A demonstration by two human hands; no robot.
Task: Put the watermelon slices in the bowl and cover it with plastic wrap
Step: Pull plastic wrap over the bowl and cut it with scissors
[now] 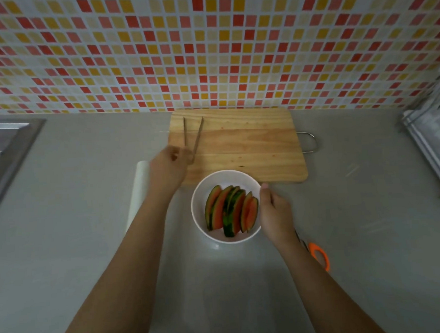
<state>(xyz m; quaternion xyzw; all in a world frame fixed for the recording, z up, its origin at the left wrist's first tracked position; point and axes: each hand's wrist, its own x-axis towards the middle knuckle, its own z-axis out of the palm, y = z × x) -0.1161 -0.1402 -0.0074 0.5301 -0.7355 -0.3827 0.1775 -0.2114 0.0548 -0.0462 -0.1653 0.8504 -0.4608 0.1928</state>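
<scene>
A white bowl (199,193) stands on the grey counter just in front of a wooden cutting board (245,141). Several watermelon slices (230,210) stand side by side inside it. My right hand (274,213) grips the bowl's right rim, thumb over the edge. Over the board's left end, my left hand (168,167) holds wooden tongs (195,135) by their joined end; their two arms point away toward the wall and hold nothing. A white roll of plastic wrap (139,189) lies on the counter, partly hidden under my left forearm.
Orange-handled scissors (319,255) lie right of my right forearm. A steel sink (4,153) is at the far left. A folded striped cloth (433,137) lies at the right edge. A tiled wall rises behind the board, whose metal handle (309,141) sticks out right.
</scene>
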